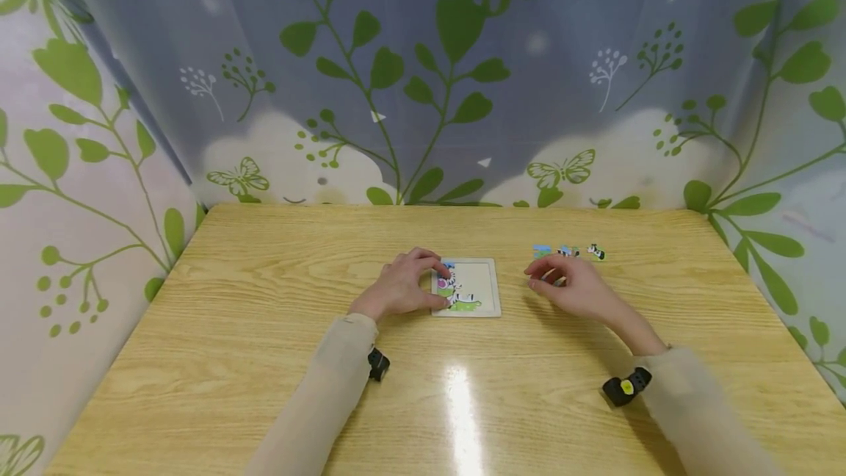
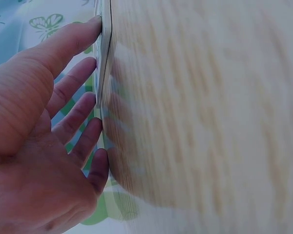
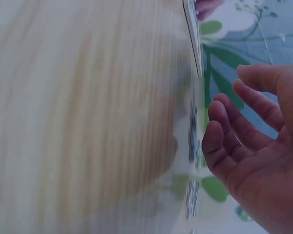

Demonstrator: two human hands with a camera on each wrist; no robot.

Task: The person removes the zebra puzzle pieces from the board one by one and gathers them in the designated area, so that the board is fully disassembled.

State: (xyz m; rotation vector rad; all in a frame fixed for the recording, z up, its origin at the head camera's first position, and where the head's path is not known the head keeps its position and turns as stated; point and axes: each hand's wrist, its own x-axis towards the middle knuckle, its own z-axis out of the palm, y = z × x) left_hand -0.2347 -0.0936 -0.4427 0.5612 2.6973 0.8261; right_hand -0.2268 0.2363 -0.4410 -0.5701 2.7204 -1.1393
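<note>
A square puzzle board (image 1: 477, 281) with a pale rim lies flat on the table, with cartoon pieces (image 1: 465, 305) along its left and lower parts. My left hand (image 1: 406, 283) rests at the board's left side, its thumb and fingertips touching it; in the left wrist view the fingers of this hand (image 2: 49, 122) are spread and relaxed. To the right of the board, my right hand (image 1: 571, 286) hovers over the table. Nothing shows between its loosely bent fingers (image 3: 244, 124) in the right wrist view. Part of a loose piece (image 1: 558, 282) shows under that hand.
Beyond the right hand lie several loose puzzle pieces: a blue and green one (image 1: 542, 250), another partly hidden by the hand, and a black-and-white one (image 1: 596, 251). A leaf-patterned curtain (image 1: 423, 94) hangs behind the wooden table (image 1: 264, 388).
</note>
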